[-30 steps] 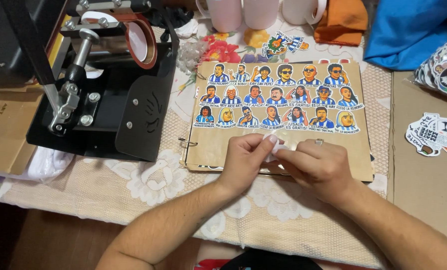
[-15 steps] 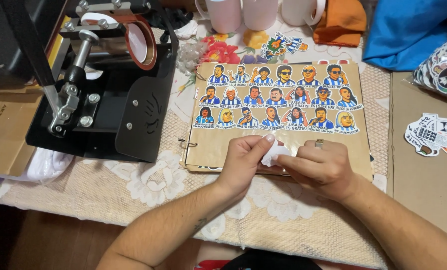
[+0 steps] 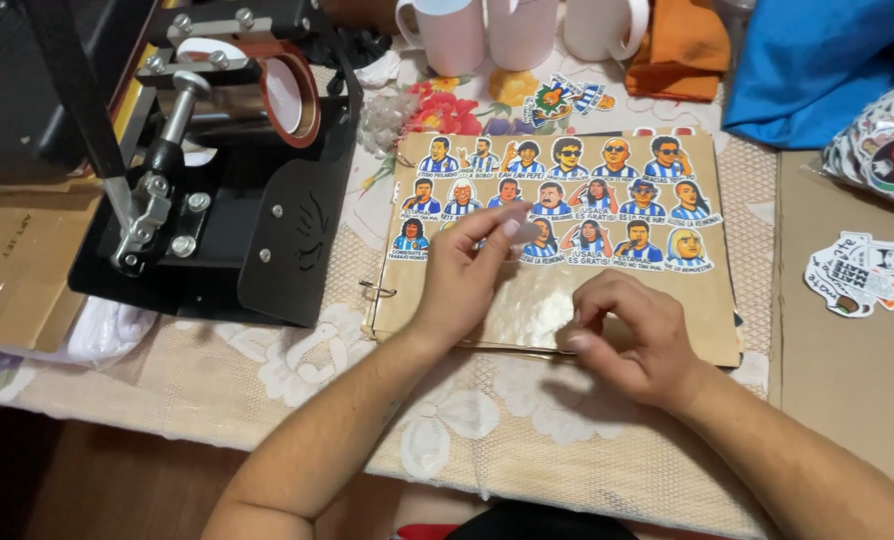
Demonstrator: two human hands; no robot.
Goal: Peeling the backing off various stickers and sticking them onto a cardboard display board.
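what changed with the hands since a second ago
The left hand lifted away from the right hand, up over the sticker rows on the brown board, pinching something small. The right hand stayed low on the board. Mug press and mugs unmoved.

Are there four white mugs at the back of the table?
No, only three white mugs stand at the back edge, beside a folded orange cloth.

I am seeing a tan board [image 3: 607, 300] showing rows of stickers [image 3: 567, 200] wearing blue and white stripes. The press [image 3: 237, 210] is looking black, with a rust-red ring [image 3: 302, 95]. The desk [image 3: 297, 360] is wearing cream lace patterned with pale flowers. The mugs [image 3: 522, 30] are showing white, beside orange cloth [image 3: 682, 45] and blue cloth [image 3: 827, 60].
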